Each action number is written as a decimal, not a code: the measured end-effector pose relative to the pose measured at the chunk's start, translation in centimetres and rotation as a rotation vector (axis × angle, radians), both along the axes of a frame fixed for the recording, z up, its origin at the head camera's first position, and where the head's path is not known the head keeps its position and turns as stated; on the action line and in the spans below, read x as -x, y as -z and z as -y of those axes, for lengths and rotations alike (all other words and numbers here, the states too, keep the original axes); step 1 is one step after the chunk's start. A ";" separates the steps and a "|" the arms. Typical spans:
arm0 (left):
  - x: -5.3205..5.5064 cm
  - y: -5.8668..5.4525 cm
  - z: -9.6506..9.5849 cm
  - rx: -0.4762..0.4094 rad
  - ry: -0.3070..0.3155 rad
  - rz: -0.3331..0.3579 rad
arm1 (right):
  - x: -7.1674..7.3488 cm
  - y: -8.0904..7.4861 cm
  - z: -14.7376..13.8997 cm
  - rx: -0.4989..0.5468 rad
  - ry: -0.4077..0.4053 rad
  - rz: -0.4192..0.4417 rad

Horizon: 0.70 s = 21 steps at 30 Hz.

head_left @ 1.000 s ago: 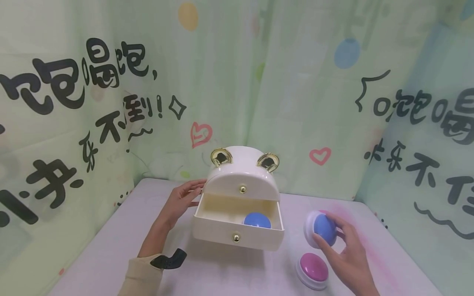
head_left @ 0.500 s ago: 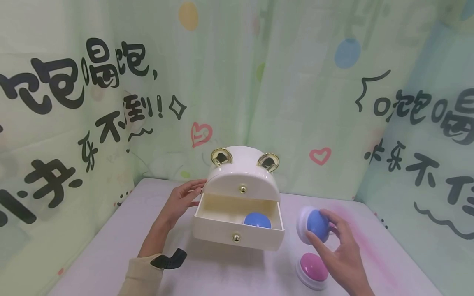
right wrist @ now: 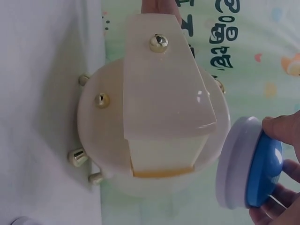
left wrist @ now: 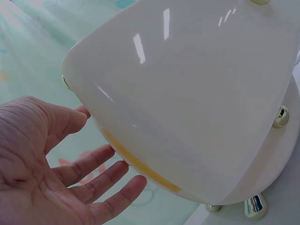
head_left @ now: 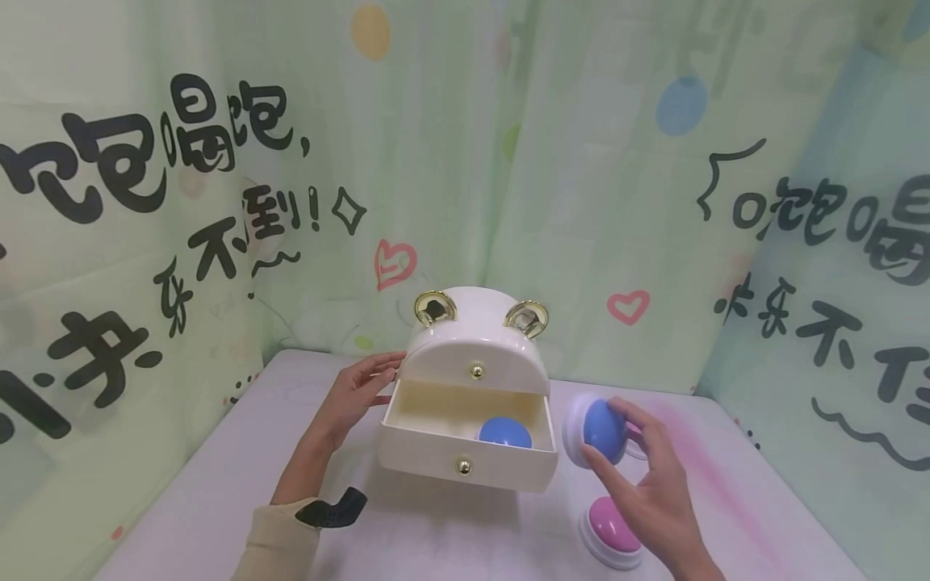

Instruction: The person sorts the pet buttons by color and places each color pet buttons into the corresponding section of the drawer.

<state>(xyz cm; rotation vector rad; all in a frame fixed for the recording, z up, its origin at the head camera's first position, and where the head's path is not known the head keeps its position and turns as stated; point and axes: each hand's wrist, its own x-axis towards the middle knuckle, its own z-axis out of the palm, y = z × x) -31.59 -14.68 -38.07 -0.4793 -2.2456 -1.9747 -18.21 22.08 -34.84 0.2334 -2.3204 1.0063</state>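
Observation:
A white storage box [head_left: 475, 347] with gold-rimmed frog eyes has its lower drawer [head_left: 472, 468] pulled out. Inside the drawer lies a round thing with a blue dome [head_left: 504, 432]. At the box's left side is my left hand [head_left: 352, 399]; in the left wrist view its loosely spread fingers [left wrist: 126, 190] meet the box's edge. My right hand [head_left: 657, 492] pinches a blue-domed button [head_left: 605, 432] with a white rim, just right of the drawer. That button [right wrist: 267, 168] is tilted on its side, its white base towards the box. Part of the drawer's inside is hidden by its front.
A pink-domed button [head_left: 612, 523] with a white rim sits on the table at the front right, partly behind my right hand. Another pink and white piece [head_left: 636, 442] shows behind that hand. Printed curtains [head_left: 450, 161] enclose the white table [head_left: 305, 516].
My right hand has moved left and slightly up with the blue-domed button, closer to the drawer. The left hand, the box and the piece in the drawer stay put.

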 end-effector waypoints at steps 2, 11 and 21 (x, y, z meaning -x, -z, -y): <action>0.0 0.0 0.0 0.000 -0.002 0.000 | 0.1 -0.1 0.2 -0.011 -0.006 -0.020; -0.1 0.0 0.0 -0.008 0.000 0.005 | 0.8 -0.5 1.3 -0.020 -0.051 -0.077; -0.1 -0.1 0.0 -0.002 -0.003 0.002 | 1.6 -0.6 2.5 -0.009 -0.163 -0.179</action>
